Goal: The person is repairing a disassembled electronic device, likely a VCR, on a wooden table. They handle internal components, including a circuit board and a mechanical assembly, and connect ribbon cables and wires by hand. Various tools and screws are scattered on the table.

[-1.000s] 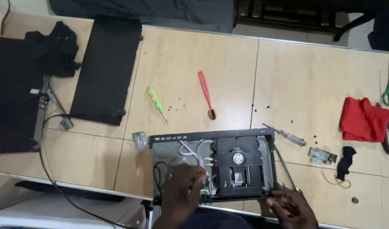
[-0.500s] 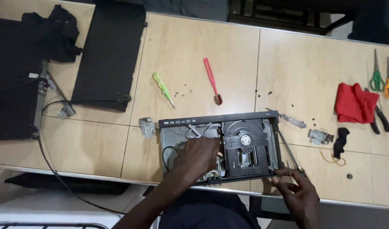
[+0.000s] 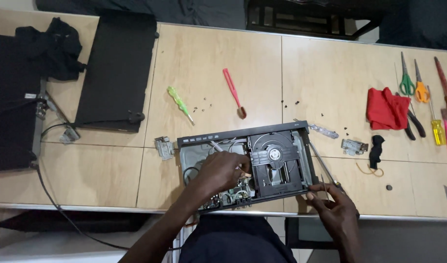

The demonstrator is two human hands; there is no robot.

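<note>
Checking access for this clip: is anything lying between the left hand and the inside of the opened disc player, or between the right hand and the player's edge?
Nothing visible does. The left hand is already inside the opened disc player, over its wiring beside the disc drive. The right hand is at the player's near right corner, holding a screwdriver along that side.

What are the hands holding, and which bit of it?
The right hand grips a screwdriver by its handle end. The left hand rests inside the opened disc player; whether it grips anything cannot be told.
</note>
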